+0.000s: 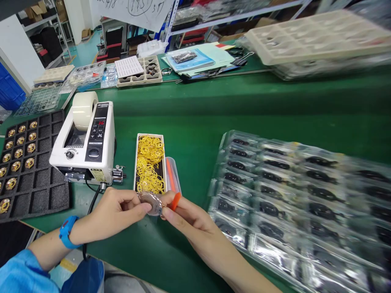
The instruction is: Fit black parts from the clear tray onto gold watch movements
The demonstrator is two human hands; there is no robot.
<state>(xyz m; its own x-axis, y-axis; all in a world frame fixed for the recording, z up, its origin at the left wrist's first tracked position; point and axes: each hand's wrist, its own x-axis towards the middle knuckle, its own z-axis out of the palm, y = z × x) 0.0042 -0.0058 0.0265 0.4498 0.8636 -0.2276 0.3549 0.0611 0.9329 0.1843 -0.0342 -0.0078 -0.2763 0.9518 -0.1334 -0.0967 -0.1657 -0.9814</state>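
Observation:
My left hand pinches a round, shiny metal watch case at its left side, between thumb and fingers. At the watch case's right edge, the thumb and forefinger of my right hand are closed on a small part by the rim, partly hidden by the fingertips. An orange strip-like tool sticks up from between the right fingers; its other end is hidden. Just beyond both hands stands a narrow white box of thin yellow plastic rings. Beside it is a clear plastic tray with an orange strip inside.
A white tape dispenser with a tape roll stands left. Further left lies a black foam tray with gold round cases. Clear trays of dark parts fill the right. Papers and a beige tray line the back.

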